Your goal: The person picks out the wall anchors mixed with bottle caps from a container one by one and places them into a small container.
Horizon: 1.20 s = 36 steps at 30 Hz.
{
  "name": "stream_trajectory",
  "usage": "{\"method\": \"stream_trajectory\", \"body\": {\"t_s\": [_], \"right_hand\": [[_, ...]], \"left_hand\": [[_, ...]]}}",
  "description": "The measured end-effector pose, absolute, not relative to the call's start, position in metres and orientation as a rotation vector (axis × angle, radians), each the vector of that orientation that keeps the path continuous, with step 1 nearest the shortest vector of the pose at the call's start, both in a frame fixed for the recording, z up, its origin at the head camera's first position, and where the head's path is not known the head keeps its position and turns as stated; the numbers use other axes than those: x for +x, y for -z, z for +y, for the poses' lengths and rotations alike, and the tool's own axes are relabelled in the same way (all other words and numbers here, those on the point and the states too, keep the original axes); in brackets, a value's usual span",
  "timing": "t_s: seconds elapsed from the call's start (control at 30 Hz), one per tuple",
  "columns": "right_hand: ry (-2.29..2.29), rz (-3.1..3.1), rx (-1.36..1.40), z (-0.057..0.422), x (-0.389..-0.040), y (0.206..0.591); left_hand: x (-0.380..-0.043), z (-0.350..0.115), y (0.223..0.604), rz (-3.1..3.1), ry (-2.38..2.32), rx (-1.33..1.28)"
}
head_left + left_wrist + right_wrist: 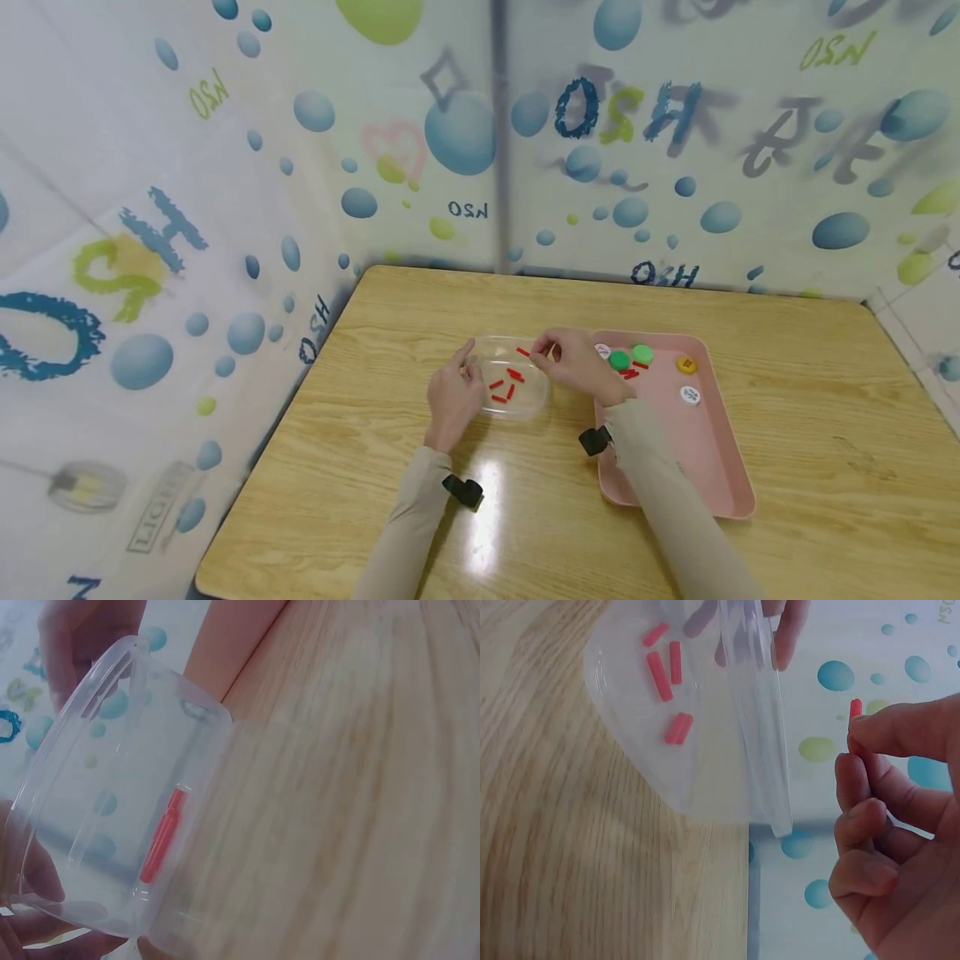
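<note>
A clear plastic container (pixel 489 352) stands on the table with several short red sticks (pixel 515 376) lying loose inside. At its left rim my left hand (pixel 452 398) grips the wall, thumb on one side and fingers on the other, as the left wrist view shows. My right hand (pixel 576 363) is over the container's right edge. Between its thumb and index finger it pinches a red stick (pixel 856 709), held above the container; the other fingers are curled. To the right, a pink tray (pixel 705 467) holds more red sticks (pixel 628 374) near its far left corner.
Inside the tray lie a dark green button (pixel 619 360), a light green button (pixel 642 354), a yellow button (pixel 686 364) and white buttons (pixel 690 395). The wooden table (pixel 315 492) meets patterned curtains (pixel 420 225) behind and at the left.
</note>
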State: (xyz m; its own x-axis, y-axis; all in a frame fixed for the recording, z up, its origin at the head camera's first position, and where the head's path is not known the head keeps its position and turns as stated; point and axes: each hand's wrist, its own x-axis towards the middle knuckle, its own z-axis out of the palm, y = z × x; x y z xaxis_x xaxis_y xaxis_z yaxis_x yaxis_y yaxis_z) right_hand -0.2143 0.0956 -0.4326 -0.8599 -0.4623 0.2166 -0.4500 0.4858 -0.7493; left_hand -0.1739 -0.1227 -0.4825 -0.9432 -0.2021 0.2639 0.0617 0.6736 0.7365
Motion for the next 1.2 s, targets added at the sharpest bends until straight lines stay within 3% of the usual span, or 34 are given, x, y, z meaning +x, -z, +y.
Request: {"method": "stream_trajectory", "body": {"t_s": [0.4,1.2], "right_hand": [[1.303,2.673,-0.897,0.083,-0.212,0.435],[1.308,2.825,-0.576,0.158,-0.212,0.431]], "left_hand": [[-0.174,-0.121,0.483,-2.559,1.115,0.126],[-0.175,-0.121,0.484,-2.543,1.119,0.115]]}}
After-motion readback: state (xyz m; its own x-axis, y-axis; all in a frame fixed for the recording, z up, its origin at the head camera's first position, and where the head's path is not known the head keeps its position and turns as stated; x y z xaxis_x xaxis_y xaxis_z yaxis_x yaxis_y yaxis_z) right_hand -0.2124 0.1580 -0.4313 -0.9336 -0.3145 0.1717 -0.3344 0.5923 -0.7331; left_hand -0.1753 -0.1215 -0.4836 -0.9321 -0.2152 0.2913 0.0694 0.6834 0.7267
